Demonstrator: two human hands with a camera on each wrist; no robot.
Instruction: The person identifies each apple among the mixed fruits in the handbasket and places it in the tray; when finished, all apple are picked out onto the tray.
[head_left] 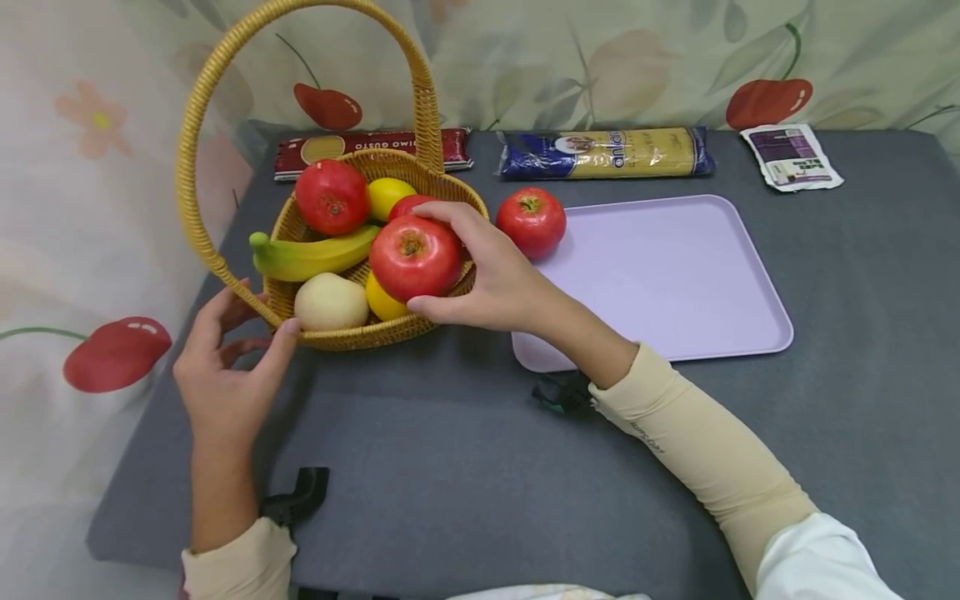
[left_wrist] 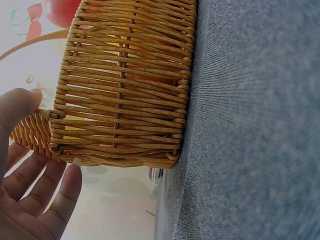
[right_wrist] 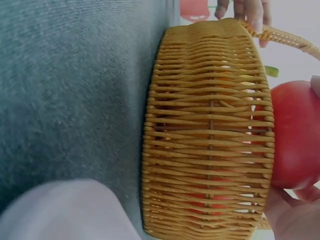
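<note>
A wicker basket (head_left: 375, 335) with a tall arched handle (head_left: 197, 167) stands at the left of the table. My left hand (head_left: 232, 375) grips the handle's base at the near left; the left wrist view shows the thumb (left_wrist: 20, 106) on one side and the fingers on the other. My right hand (head_left: 498, 279) holds a large red apple (head_left: 416, 258) between thumb and fingers, over the basket's right part. Below and around it are another red apple (head_left: 332, 197), a banana (head_left: 318, 254), a pale round fruit (head_left: 331, 302) and yellow fruit (head_left: 390, 197). Another red fruit is partly hidden behind the held apple.
A lilac tray (head_left: 667, 275) lies right of the basket, with a red apple (head_left: 531, 222) at its far left corner. Along the back edge are a dark red packet (head_left: 456, 150), a blue and yellow pasta packet (head_left: 607, 153) and a small white and purple sachet (head_left: 792, 158).
</note>
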